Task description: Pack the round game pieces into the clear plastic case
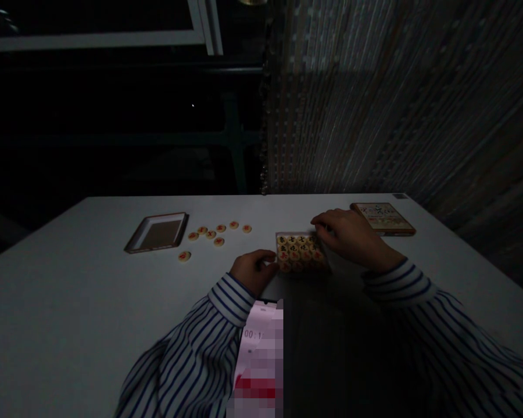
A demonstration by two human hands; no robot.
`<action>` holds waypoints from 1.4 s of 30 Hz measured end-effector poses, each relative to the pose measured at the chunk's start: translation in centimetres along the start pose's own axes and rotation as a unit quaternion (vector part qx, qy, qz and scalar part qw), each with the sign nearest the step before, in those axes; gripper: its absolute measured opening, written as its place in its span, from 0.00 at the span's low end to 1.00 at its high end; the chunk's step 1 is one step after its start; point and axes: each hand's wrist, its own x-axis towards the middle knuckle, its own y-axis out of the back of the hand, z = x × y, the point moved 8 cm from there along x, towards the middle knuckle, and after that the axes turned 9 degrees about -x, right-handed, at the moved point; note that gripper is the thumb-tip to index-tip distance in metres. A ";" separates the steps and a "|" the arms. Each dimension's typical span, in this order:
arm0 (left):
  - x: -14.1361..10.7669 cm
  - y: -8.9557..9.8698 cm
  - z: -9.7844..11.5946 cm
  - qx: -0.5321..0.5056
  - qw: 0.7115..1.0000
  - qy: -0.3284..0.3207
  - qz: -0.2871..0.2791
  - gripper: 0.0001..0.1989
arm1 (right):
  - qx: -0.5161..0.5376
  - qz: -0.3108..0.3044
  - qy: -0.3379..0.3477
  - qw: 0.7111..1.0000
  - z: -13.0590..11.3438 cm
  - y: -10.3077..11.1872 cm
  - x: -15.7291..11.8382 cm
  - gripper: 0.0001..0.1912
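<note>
Rows of xiangqi pieces (293,247), with black and red characters, fill a small box (326,267) in front of me. At its left edge is my left hand (253,271); thumb and forefinger are curved and apart, with no piece visible between them. My right hand (344,233) reaches over the box's far right corner and partly covers the pieces there. Its fingers are stretched out, the thumb lower and apart, and no held piece shows. Loose xiangqi pieces with red characters (218,242) lie scattered to the left, one piece (183,256) nearer me.
An open, shallow box part (181,231) lies at the left of the white table (91,302). A printed box lid (386,219) rests at the right beyond my right hand. Below my left wrist is a lit phone (261,319). A string curtain (331,116) hangs behind the table.
</note>
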 end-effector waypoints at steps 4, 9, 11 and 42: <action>0.2 1.6 0.4 0.002 0.998 -0.004 0.055 0.12 | 0.003 0.008 0.000 1.000 -0.1 0.4 0.0 0.14; 0.2 3.6 1.0 -0.016 0.994 -0.027 0.107 0.11 | 0.002 0.018 -0.008 1.000 0.0 1.0 -0.1 0.13; 0.3 4.5 1.3 -0.017 0.991 -0.036 0.125 0.10 | 0.005 0.021 -0.009 1.000 0.2 1.1 -0.1 0.14; 0.8 12.0 -4.1 0.229 0.952 -0.010 0.204 0.13 | 0.127 0.039 -0.003 0.991 -4.4 1.3 3.1 0.15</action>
